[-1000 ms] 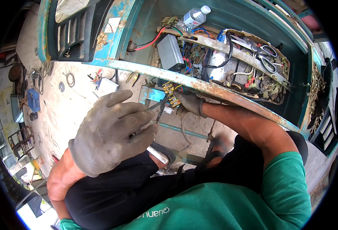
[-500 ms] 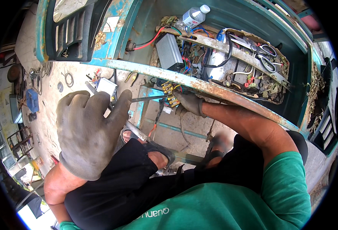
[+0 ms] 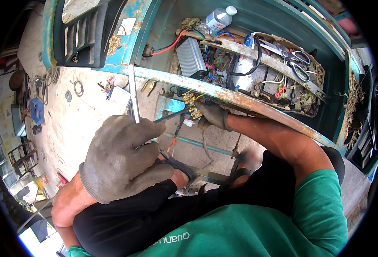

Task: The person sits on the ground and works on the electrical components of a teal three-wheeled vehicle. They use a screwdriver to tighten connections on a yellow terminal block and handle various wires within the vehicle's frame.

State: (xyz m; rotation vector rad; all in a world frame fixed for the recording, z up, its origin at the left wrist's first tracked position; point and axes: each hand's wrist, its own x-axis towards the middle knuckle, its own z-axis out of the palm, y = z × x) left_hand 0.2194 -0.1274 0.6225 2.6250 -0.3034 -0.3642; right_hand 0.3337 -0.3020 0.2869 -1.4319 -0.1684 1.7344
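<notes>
My gloved left hand [image 3: 122, 156] is curled round a tool whose grip it hides; a dark shaft [image 3: 169, 115] reaches from it to a yellow terminal block [image 3: 194, 112], and a silver bar [image 3: 133, 92] sticks up beyond the fingers. My gloved right hand [image 3: 214, 115] grips the block at its right side, fingers pressed together below the rusty frame rail [image 3: 257, 101]. Wires run into the block, and a black-and-red cable [image 3: 174, 141] hangs beneath it.
Inside the teal compartment [image 3: 326, 120] are a finned metal box [image 3: 189, 58], scissors [image 3: 300, 68], tangled wiring and a plastic bottle [image 3: 219, 19]. On the floor at left lie a blue bin [image 3: 37, 110], coiled cable [image 3: 78, 88] and pliers [image 3: 148, 88]. My sandalled feet stand below my hands.
My left hand has shifted and rolled over; the silver bar has swung from pointing down-right, through diagonal, to upright above it. My right hand stays on the block.
</notes>
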